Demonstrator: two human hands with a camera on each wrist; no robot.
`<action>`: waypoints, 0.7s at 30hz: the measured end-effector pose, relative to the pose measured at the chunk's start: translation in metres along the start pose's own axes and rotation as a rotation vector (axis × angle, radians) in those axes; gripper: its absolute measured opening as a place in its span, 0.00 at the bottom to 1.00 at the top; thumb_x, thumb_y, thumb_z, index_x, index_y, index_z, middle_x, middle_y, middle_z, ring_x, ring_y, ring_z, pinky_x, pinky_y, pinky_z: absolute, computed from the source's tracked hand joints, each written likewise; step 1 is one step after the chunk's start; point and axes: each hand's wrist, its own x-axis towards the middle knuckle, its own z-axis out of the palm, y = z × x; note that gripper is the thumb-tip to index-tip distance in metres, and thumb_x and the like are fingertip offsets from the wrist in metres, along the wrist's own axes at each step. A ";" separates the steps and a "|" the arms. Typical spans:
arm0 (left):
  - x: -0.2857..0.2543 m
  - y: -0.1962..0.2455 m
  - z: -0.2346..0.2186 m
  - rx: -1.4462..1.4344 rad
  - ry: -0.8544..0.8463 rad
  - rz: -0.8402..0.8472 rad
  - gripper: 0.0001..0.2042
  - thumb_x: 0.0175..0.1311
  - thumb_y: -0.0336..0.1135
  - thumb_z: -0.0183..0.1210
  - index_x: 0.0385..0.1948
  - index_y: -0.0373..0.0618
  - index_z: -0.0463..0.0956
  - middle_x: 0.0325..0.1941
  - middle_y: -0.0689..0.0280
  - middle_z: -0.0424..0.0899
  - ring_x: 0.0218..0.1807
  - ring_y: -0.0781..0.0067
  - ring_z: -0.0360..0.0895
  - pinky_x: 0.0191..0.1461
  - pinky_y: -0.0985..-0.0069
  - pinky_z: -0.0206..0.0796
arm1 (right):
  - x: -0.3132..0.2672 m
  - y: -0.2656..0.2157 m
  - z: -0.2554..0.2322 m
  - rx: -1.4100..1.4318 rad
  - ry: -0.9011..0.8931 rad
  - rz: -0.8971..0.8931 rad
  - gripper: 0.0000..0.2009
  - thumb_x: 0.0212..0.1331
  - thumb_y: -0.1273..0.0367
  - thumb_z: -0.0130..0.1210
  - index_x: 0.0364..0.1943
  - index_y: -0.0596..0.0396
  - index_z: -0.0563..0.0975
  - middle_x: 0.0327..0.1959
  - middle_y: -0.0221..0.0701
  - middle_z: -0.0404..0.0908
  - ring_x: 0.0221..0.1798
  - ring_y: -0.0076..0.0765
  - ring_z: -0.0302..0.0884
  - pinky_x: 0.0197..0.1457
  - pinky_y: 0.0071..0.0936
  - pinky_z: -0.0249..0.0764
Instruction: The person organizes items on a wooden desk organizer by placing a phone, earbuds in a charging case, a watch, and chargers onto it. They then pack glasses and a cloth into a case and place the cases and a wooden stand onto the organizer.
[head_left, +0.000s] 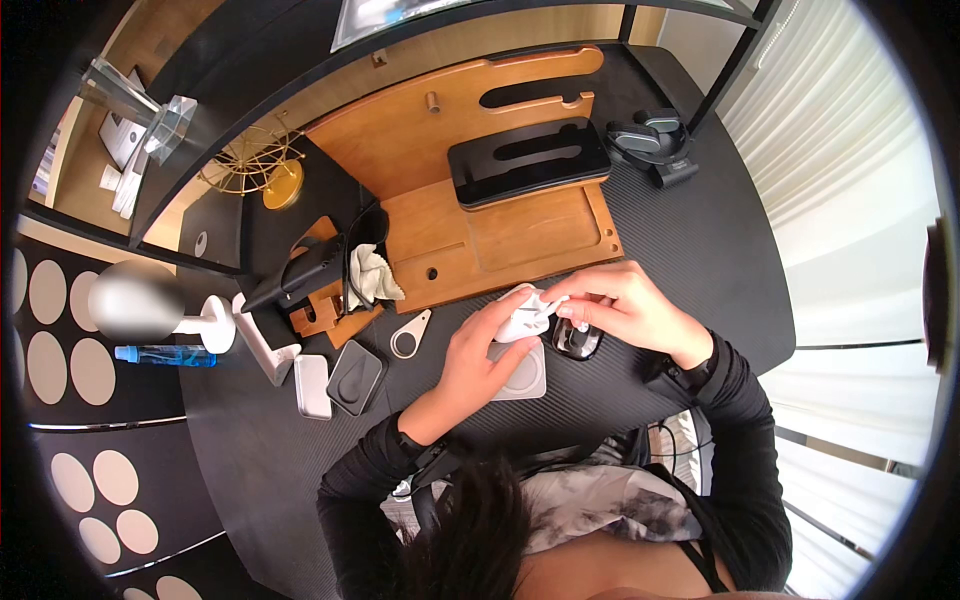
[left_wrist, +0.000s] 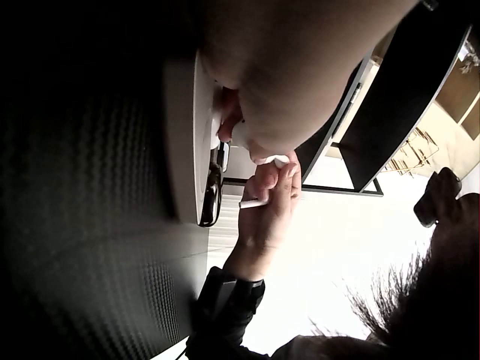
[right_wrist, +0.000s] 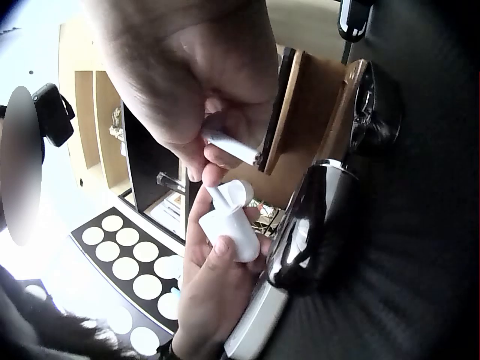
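Observation:
My left hand (head_left: pixel 468 365) holds a small white earbud case (right_wrist: pixel 234 232) with its lid flipped up, the thumb pressed on its front. Over the case, my right hand (head_left: pixel 637 312) pinches a white earbud (right_wrist: pixel 217 198), its stem at the case's opening. A second white stem (right_wrist: pixel 234 148) pokes out from the curled fingers of that same hand. Below the left hand lies a pale square pad (head_left: pixel 537 378) with a round mark, partly covered by the fingers. A glossy black rounded object (head_left: pixel 572 345) with a silver band sits beside the pad, under the right hand.
A wooden desk organizer (head_left: pixel 430 215) with a black tray (head_left: pixel 530 165) stands behind the hands. To the left are a grey tin (head_left: pixel 356 385), a white lid (head_left: pixel 313 388), a ring-ended grey tool (head_left: pixel 421 325) and a crumpled cloth (head_left: pixel 368 278). A black strapped device (head_left: pixel 650 140) lies back right.

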 end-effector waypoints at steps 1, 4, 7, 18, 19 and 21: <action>0.000 0.000 0.000 -0.001 -0.002 0.000 0.28 0.55 0.28 0.67 0.59 0.39 0.67 0.55 0.54 0.77 0.56 0.64 0.77 0.59 0.70 0.67 | 0.000 0.001 0.002 0.000 0.002 0.001 0.10 0.62 0.72 0.55 0.45 0.59 0.80 0.34 0.37 0.84 0.34 0.29 0.83 0.37 0.25 0.76; 0.000 0.000 0.000 -0.051 0.005 -0.044 0.28 0.55 0.28 0.66 0.59 0.39 0.67 0.55 0.54 0.77 0.55 0.64 0.77 0.58 0.71 0.67 | 0.000 0.002 0.005 -0.048 0.075 -0.057 0.08 0.62 0.71 0.55 0.43 0.59 0.79 0.33 0.35 0.84 0.34 0.30 0.83 0.37 0.25 0.75; 0.000 0.000 0.000 -0.055 0.008 -0.033 0.28 0.55 0.28 0.66 0.60 0.38 0.67 0.55 0.54 0.77 0.55 0.64 0.77 0.58 0.71 0.67 | 0.001 -0.002 0.002 -0.008 0.034 0.058 0.08 0.63 0.70 0.55 0.42 0.59 0.79 0.33 0.35 0.83 0.36 0.30 0.83 0.38 0.25 0.75; -0.001 0.000 0.000 -0.063 0.018 -0.054 0.28 0.55 0.29 0.67 0.60 0.39 0.67 0.56 0.54 0.77 0.55 0.62 0.77 0.58 0.70 0.67 | -0.003 -0.001 0.007 -0.011 0.108 0.028 0.07 0.62 0.70 0.57 0.41 0.58 0.80 0.30 0.30 0.83 0.28 0.19 0.76 0.32 0.20 0.71; -0.001 0.000 0.000 -0.063 0.017 -0.054 0.28 0.55 0.29 0.67 0.60 0.39 0.67 0.56 0.54 0.77 0.55 0.62 0.77 0.58 0.70 0.67 | -0.003 0.000 0.006 -0.010 0.109 0.028 0.07 0.62 0.70 0.57 0.41 0.58 0.80 0.30 0.30 0.83 0.28 0.19 0.76 0.32 0.20 0.71; -0.001 -0.001 0.000 -0.037 0.002 -0.007 0.29 0.55 0.29 0.67 0.60 0.39 0.66 0.56 0.54 0.77 0.56 0.62 0.77 0.59 0.70 0.67 | -0.003 0.004 0.004 0.012 0.096 0.043 0.07 0.61 0.70 0.58 0.40 0.57 0.81 0.29 0.31 0.83 0.26 0.22 0.77 0.30 0.21 0.71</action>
